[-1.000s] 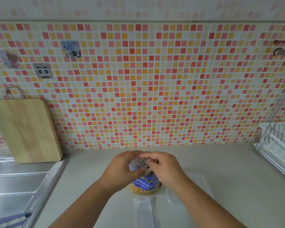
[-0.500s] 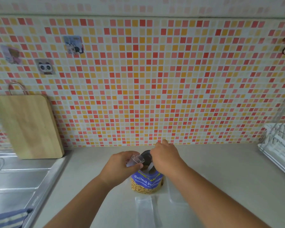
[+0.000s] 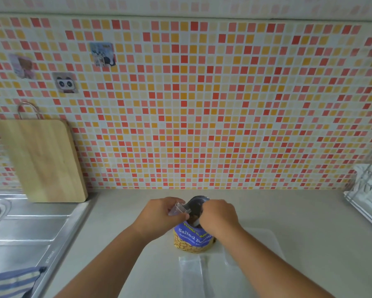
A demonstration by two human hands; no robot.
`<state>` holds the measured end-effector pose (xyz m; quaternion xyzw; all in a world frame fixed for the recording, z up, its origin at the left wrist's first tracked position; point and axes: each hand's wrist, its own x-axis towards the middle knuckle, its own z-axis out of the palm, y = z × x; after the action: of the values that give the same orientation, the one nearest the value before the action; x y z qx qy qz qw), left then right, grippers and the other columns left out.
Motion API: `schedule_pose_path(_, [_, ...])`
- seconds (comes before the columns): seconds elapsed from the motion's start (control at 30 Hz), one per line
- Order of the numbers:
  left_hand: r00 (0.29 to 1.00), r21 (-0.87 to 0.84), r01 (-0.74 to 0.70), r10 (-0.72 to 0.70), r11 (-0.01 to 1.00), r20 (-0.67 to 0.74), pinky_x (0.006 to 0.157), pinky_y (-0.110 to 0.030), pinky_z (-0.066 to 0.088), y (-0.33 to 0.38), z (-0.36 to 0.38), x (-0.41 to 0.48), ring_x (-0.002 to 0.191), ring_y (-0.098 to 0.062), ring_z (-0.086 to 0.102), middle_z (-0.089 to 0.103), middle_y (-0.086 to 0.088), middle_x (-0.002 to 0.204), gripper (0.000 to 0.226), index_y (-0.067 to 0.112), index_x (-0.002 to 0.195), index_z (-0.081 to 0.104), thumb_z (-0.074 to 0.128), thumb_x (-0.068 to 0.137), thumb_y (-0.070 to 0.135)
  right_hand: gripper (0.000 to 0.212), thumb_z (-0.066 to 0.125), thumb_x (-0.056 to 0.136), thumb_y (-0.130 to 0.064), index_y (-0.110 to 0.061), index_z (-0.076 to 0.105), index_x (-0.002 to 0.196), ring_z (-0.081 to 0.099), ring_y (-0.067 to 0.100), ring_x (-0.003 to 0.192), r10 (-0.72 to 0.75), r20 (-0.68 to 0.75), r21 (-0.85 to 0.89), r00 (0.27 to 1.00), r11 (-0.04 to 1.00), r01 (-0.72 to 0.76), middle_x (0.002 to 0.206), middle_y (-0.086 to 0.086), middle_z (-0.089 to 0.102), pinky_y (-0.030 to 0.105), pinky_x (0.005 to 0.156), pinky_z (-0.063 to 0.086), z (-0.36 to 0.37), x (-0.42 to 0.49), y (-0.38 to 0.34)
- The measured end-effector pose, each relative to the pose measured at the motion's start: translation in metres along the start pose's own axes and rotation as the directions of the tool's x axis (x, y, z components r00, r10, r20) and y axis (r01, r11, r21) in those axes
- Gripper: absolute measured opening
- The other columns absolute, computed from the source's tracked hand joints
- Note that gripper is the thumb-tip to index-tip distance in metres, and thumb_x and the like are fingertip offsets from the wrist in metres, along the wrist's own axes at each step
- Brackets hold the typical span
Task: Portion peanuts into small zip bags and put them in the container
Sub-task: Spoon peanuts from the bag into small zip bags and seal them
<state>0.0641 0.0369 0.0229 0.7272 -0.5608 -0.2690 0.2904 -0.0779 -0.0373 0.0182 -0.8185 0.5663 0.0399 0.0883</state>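
Note:
A blue peanut bag (image 3: 192,238) labelled "Salted Peanuts" stands upright on the counter with its top open (image 3: 197,204). My left hand (image 3: 159,214) pinches a small clear zip bag (image 3: 178,209) right beside that opening. My right hand (image 3: 218,218) reaches down into the peanut bag's mouth with its fingertips hidden inside. What they hold cannot be seen. A translucent plastic container (image 3: 264,241) lies flat on the counter under and to the right of the peanut bag.
Spare clear zip bags (image 3: 191,274) lie in front of the peanut bag. A steel sink (image 3: 26,229) with a striped cloth (image 3: 11,282) is at left. A wooden cutting board (image 3: 41,160) leans on the tiled wall. A white dish rack (image 3: 367,194) stands at right.
My right hand let go of the small zip bag's top and dipped into the peanut bag. My left hand keeps the zip bag beside the opening.

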Motion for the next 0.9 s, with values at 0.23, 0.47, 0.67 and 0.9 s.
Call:
schedule_pose_path(0.23, [1.0, -0.056, -0.013, 0.013, 0.998, 0.0, 0.066, -0.011, 0.045, -0.002, -0.004, 0.0, 0.091, -0.008, 0.06, 0.064, 0.007, 0.105, 0.037, 0.024, 0.118, 0.06, 0.066, 0.083, 0.034, 0.021, 0.044, 0.089, -0.014, -0.009, 0.063, 0.082, 0.05, 0.022, 0.079, 0.12, 0.108, 0.216, 0.987, 0.966, -0.141, 0.076, 0.001, 0.051, 0.029, 0.07, 0.04, -0.009, 0.019, 0.035])
schedule_pose_path(0.47, [0.994, -0.079, -0.047, 0.039, 0.996, -0.102, 0.066, -0.007, 0.041, -0.005, -0.011, 0.002, 0.086, -0.001, 0.058, 0.064, 0.009, 0.103, 0.038, 0.03, 0.116, 0.061, 0.07, 0.08, 0.038, 0.012, 0.042, 0.09, -0.006, -0.01, 0.05, 0.083, 0.045, 0.02, 0.07, 0.163, 0.154, 0.06, 0.975, 0.983, -0.173, 0.063, 0.001, 0.037, 0.022, 0.065, 0.038, -0.028, 0.022, 0.061])
schedule_pose_path(0.67, [0.984, 0.177, -0.149, 0.165, 0.973, -0.074, 0.087, -0.019, 0.04, 0.002, -0.006, 0.004, 0.108, -0.009, 0.053, 0.059, 0.008, 0.127, 0.055, 0.028, 0.129, 0.054, 0.069, 0.078, 0.042, 0.023, 0.042, 0.091, -0.006, -0.017, 0.058, 0.103, 0.046, 0.019, 0.082, 0.227, 0.129, 0.126, 0.965, 0.962, -0.243, 0.068, -0.002, 0.038, 0.022, 0.073, 0.036, -0.045, 0.02, 0.08])
schedule_pose_path(0.9, [0.979, 0.332, -0.164, 0.195, 0.929, -0.062, 0.09, -0.027, 0.045, 0.01, 0.002, 0.011, 0.11, -0.013, 0.052, 0.06, 0.008, 0.124, 0.058, 0.031, 0.133, 0.05, 0.065, 0.079, 0.046, 0.027, 0.038, 0.094, -0.015, -0.015, 0.043, 0.068, 0.033, 0.013, 0.054, 0.329, 0.172, 0.166, 0.929, 0.919, -0.357, 0.065, 0.0, 0.037, 0.023, 0.049, 0.027, -0.072, 0.025, 0.089])
